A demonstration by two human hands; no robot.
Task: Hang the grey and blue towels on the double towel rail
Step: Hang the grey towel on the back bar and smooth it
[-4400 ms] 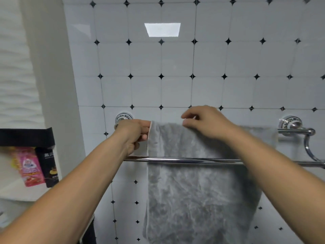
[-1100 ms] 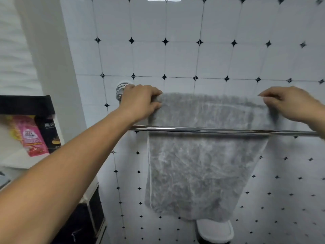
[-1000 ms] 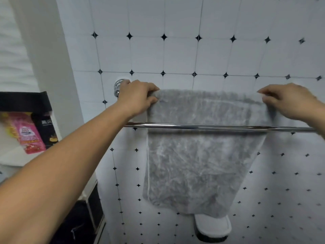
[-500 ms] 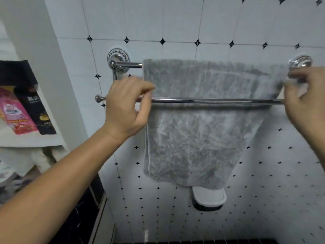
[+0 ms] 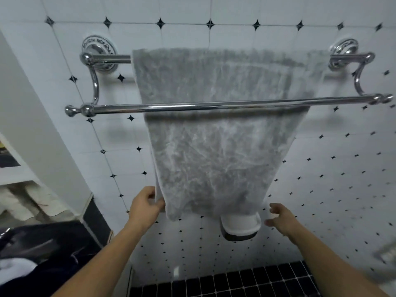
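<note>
Grey terry hangs over the back bar of the double towel rail (image 5: 225, 105): the grey towel (image 5: 216, 146) is draped across the bar nearest the tiled wall (image 5: 321, 168) and falls behind the front bar, which stays bare, presumably kept free for the second towel. Its sides taper toward the bottom edge, so the drape looks uneven rather than square.

The left hand (image 5: 144, 207) pinches the towel's lower left corner between thumb and fingers, most likely to tug the hem level. The right hand (image 5: 278, 215) hovers just beside the lower right corner with fingers loosely spread, touching nothing that can be seen; it seems ready to take that corner and match the pull.

The blue towel cannot be picked out with any certainty. Dark cloth (image 5: 42, 254) lies heaped at the lower left, but its colour and kind are too murky to call. A white fixture (image 5: 240, 226) on the wall is partly covered by the towel's hem, and its purpose is unclear. The back bar itself is hidden under the towel along most of its run, and a shelf (image 5: 12, 174) at the left edge is cut off.
</note>
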